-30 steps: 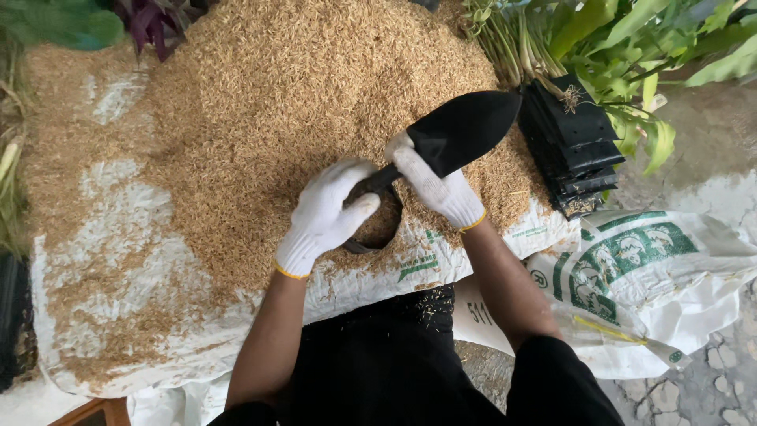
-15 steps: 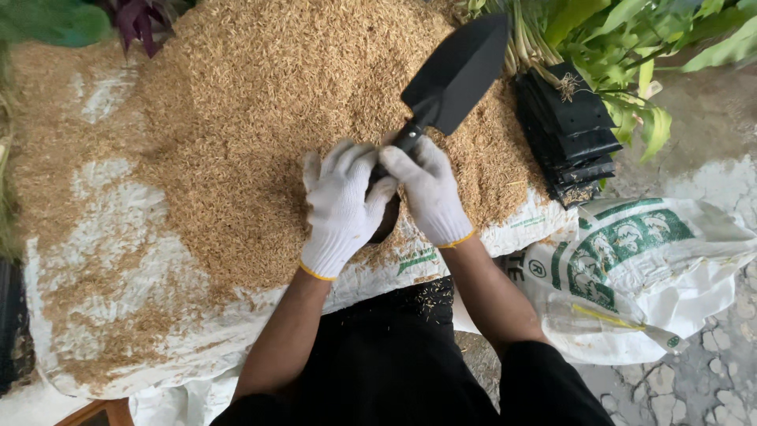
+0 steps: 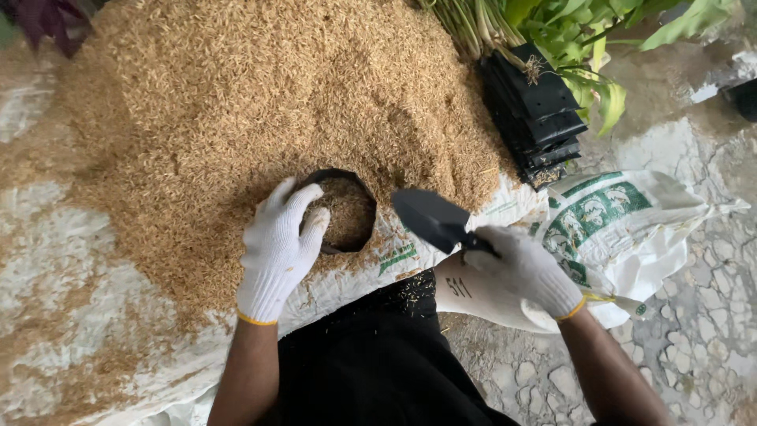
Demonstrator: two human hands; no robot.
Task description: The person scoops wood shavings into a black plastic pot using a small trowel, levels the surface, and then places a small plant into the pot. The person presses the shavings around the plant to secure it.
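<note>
A big heap of tan rice husk (image 3: 260,102) lies on a white woven sheet (image 3: 87,315). At its near edge stands a small black grow bag (image 3: 344,211), open at the top and filled with husk. My left hand (image 3: 277,249), in a white glove, grips the bag's left rim. My right hand (image 3: 527,270), also gloved, holds a black hand trowel (image 3: 432,219) by its handle. The trowel's blade points left, just right of the bag and above the sheet's edge.
A stack of flat black grow bags (image 3: 536,118) lies at the heap's right side, under green plants (image 3: 583,31). A white and green printed sack (image 3: 623,229) lies on stone paving (image 3: 702,339) to the right. Dark purple leaves (image 3: 43,24) show at top left.
The trowel came down from above the heap to the right of the bag. My left hand shifted from the bag's top to its left rim, and the husk-filled opening now shows.
</note>
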